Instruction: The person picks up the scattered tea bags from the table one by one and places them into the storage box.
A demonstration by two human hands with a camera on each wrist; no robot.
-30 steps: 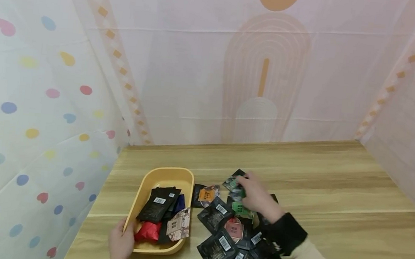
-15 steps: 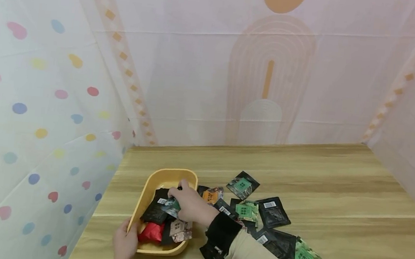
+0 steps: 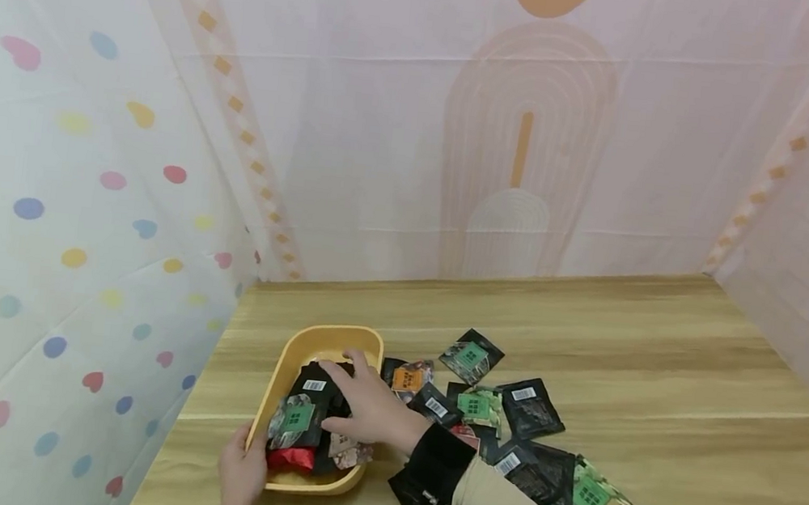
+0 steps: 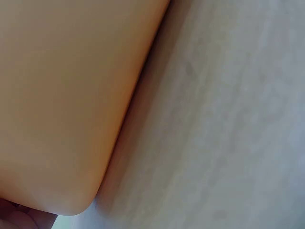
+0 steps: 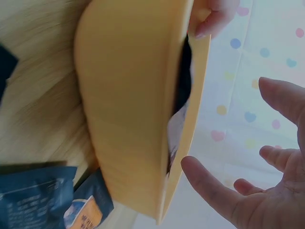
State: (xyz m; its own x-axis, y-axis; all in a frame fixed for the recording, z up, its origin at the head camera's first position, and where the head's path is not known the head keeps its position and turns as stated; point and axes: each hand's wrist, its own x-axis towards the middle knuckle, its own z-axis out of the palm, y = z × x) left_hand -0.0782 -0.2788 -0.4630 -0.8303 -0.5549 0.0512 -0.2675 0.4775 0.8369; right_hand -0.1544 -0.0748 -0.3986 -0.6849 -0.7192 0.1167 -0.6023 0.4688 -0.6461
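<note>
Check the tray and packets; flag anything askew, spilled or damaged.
Nothing looks spilled or torn. Packets on the table overlap untidily, some barcode up. A brown packet seems to lean askew against the right rim of the tray.

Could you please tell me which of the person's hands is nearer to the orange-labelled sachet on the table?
The right hand: it hovers over the yellow tray, beside the orange-labelled sachet. The left hand grips the tray's left rim, across the tray from it.
</note>
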